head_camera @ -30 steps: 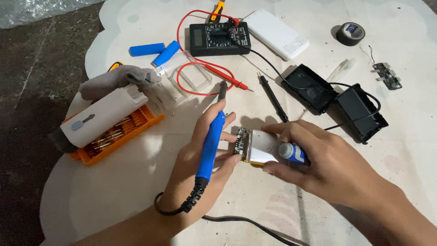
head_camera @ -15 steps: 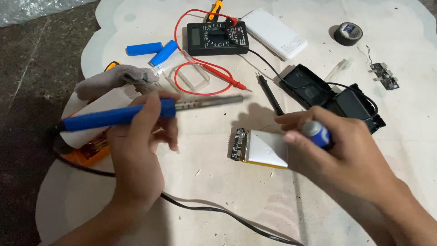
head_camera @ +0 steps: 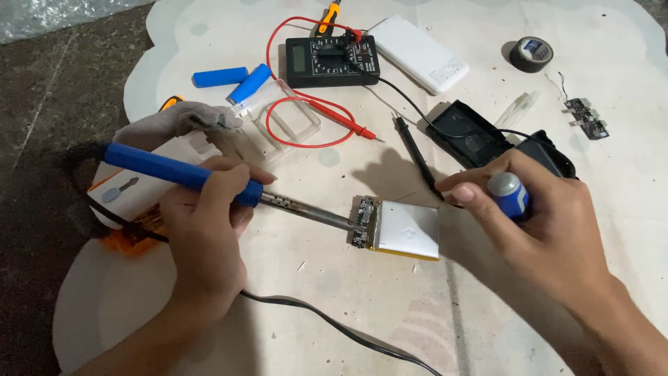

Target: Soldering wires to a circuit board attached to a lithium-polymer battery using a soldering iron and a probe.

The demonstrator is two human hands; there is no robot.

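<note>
Blue-handled soldering iron (head_camera: 209, 182), gripped in the left hand (head_camera: 209, 230), touched its tip to the small circuit board (head_camera: 362, 221) on the flat battery pouch (head_camera: 407, 230) lying on the bench (head_camera: 334, 306). The right hand (head_camera: 543, 230) clutched a blue cylindrical cell (head_camera: 508, 195) just beside it; joining looked unfinished.
</note>
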